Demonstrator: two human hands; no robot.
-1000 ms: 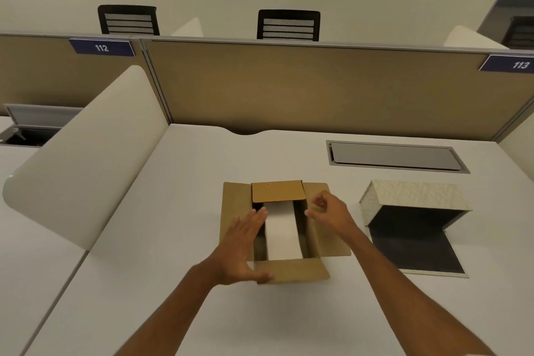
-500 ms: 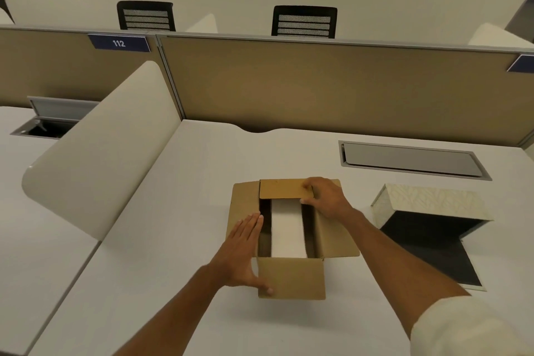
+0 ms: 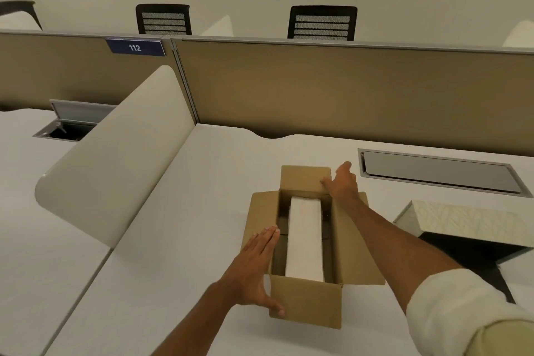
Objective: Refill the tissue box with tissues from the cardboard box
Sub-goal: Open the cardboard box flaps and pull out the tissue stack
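Tissues (image 3: pixel 305 237) — a white stack, lying lengthwise inside the open cardboard box (image 3: pixel 306 302), in the middle of the desk (image 3: pixel 179 240), not yet lifted. Tissue box (image 3: pixel 465 225) standing open to the right, near but apart from the carton, its dark inside facing the near side.

Left hand (image 3: pixel 251 272) laid flat on the left flap, fingers straight and close together, thumb hooked at the near left corner of the carton — holding nothing, only pressing. Right hand (image 3: pixel 342 182) at the far end, fingers bent around the edge of the far flap (image 3: pixel 304 178), seemingly pushing it back; how firmly pinched, cannot tell.

Judged as the opening step: flaps spread, stack exposed, transfer not begun.

Possible troubles from here:
- Far flap springing back over the stack once released, because cardboard folds keep some memory.
- Carton sliding on the smooth desk if the left hand lifts before the stack is out.
- Stack bending or fanning apart if gripped only at one end — soft, loose sheets, probably needing support from both sides.
- Sleeve (image 3: pixel 462 312) of the right arm brushing the tissue box and shifting it.
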